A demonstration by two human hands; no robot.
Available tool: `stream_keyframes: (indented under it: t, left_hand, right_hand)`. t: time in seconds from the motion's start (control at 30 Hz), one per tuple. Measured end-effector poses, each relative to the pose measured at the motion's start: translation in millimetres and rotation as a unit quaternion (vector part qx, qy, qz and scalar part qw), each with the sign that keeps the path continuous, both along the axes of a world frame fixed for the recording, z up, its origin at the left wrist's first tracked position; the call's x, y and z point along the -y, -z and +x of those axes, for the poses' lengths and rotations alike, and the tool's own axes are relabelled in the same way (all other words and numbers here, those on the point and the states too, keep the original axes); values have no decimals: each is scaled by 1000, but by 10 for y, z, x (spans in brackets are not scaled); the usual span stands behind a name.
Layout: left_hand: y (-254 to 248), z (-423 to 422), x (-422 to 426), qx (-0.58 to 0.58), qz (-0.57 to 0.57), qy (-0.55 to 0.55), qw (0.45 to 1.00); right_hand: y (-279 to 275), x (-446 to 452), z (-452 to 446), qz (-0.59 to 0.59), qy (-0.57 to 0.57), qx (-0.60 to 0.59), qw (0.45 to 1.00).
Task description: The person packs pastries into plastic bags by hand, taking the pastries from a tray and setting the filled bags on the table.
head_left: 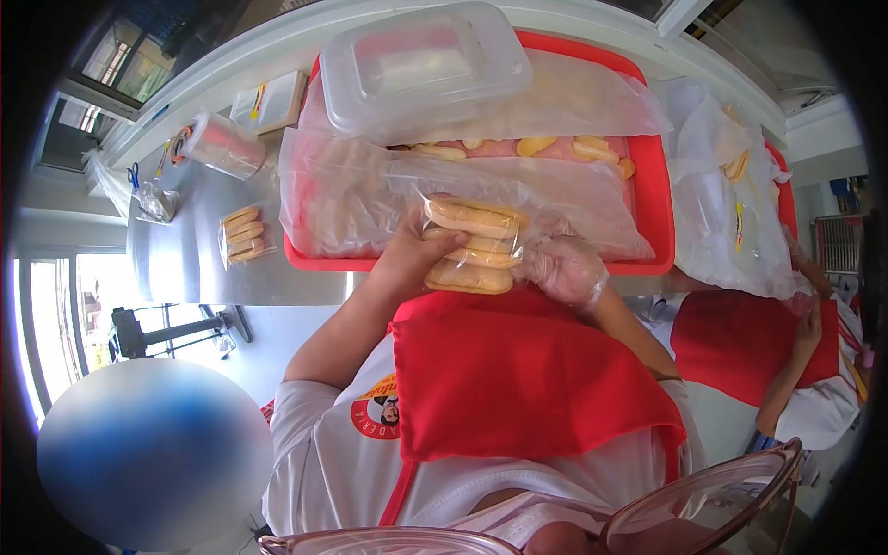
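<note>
Your left hand (407, 254) was closed on the left end of a clear bag of long, light brown biscuits (474, 248), with your thumb lying over the top. Your right hand (566, 268), in a thin see-through glove, was at the right end of the same bag, but I cannot tell if its fingers were closed on it. The bag was up in front of your red apron (523, 379), by the near edge of a big red tray (659, 199). Two cloudy plastic sheets (573, 194) lay over the tray, and loose biscuits (535, 146) showed in the gap between them. A see-through plastic box (425, 65) sat on top at the far side. To the left, on the shiny metal table (199, 273), lay another small pack of biscuits (244, 234). A clear tub (224, 144) lay behind that pack, and blue-handled scissors (134, 176) were farther left. Off to your right, another person in a red apron (731, 347) was beside more plastic sheeting (708, 185), with a little yellow tool (739, 227) on it.
</note>
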State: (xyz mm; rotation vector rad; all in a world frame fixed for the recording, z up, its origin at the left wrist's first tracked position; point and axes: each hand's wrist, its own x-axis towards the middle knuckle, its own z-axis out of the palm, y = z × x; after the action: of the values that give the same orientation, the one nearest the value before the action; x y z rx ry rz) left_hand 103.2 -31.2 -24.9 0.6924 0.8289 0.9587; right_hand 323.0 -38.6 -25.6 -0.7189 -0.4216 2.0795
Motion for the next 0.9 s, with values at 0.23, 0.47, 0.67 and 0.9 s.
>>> stream_keyframes:
  t: [0.23,0.47,0.67,0.9]
  left_hand:
    - [112,-12,59,64,66,0,996]
    - [-34,5,97,-28,33,60,997]
    - [-10,48,125,-89,82,94,988]
    - [-4,37,109,120,-116,55,984]
  right_hand:
    - [68,81,-73,171,21,280,944]
    - [239,33,-17,390,50,450,802]
    - [435,50,12,396,116,435,800]
    - [258,36,-24,355,71,372,855]
